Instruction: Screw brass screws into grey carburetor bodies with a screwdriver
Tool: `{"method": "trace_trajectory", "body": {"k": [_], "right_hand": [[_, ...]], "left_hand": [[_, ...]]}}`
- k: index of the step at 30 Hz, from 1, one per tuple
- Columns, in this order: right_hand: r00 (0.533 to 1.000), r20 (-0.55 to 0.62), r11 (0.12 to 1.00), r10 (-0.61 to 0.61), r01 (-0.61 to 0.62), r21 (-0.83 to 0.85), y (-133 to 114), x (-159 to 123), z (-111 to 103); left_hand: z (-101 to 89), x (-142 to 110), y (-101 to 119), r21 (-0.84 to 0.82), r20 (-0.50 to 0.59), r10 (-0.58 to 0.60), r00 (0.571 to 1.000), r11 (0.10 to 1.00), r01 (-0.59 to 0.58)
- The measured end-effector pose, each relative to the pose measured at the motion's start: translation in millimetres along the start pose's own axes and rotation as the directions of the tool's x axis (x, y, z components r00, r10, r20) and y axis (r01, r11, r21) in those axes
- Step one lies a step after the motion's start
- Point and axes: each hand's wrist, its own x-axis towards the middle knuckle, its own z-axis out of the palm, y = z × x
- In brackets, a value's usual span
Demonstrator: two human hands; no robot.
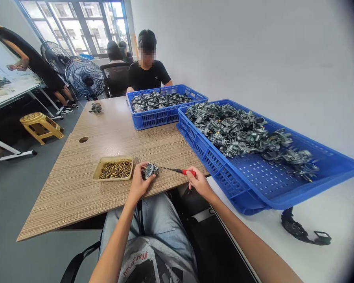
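Observation:
My left hand (140, 183) is closed around a small grey metal carburetor (150, 170), held at the near edge of the wooden table (112, 133). In my right hand (198, 183) is a screwdriver (185, 171) with a red and black handle. Its thin shaft points left, and the tip reaches the carburetor's right side; whether it sits in a screw is too small to tell. Just left of my left hand stands a cream tray (97, 175) heaped with small brass parts (115, 169).
A blue crate (224, 177) of carburetors (230, 125) stands at right, another blue crate (153, 120) behind it. One carburetor (96, 108) lies at the table's far left. A person (149, 72) sits opposite. A watch (296, 228) lies on the white surface. Fans (85, 78) and a yellow stool (41, 122) stand left.

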Motion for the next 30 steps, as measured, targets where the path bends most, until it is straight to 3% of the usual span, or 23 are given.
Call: {"method": "trace_trajectory", "body": {"k": [7,13,17,21,25,27,30], "right_hand": [[0.998,0.068,0.998,-0.011,0.015,-0.065,-1,-3,-1],[0.995,0.088,0.963,-0.038,0.060,-0.264,-4,-8,-1],[0.994,0.103,0.951,-0.025,0.055,-0.304,-9,-12,5],[0.981,0.162,0.975,0.107,-0.072,-0.209,-16,-13,18],[0.913,0.294,0.958,0.282,-0.285,-0.035,-16,-15,29],[0.896,0.292,0.931,0.336,-0.363,0.042,-12,-18,34],[0.911,0.217,0.914,0.351,-0.384,0.132,-5,-24,42]], "left_hand": [[0.2,-2,-3,0.057,0.003,0.049,0.999,0.997,-0.049],[5.0,-2,-5,0.007,-0.128,-0.008,0.992,1.000,0.009],[6.8,-3,-3,0.027,-0.168,-0.056,0.984,0.998,0.061],[8.5,-5,-2,0.075,-0.142,-0.014,0.990,0.997,0.025],[10.6,-6,-3,0.106,-0.142,0.045,0.989,0.994,-0.030],[12.2,-7,-4,0.113,-0.147,0.044,0.988,0.993,-0.027],[14.9,-8,-6,0.119,-0.151,0.038,0.988,0.993,-0.020]]}}
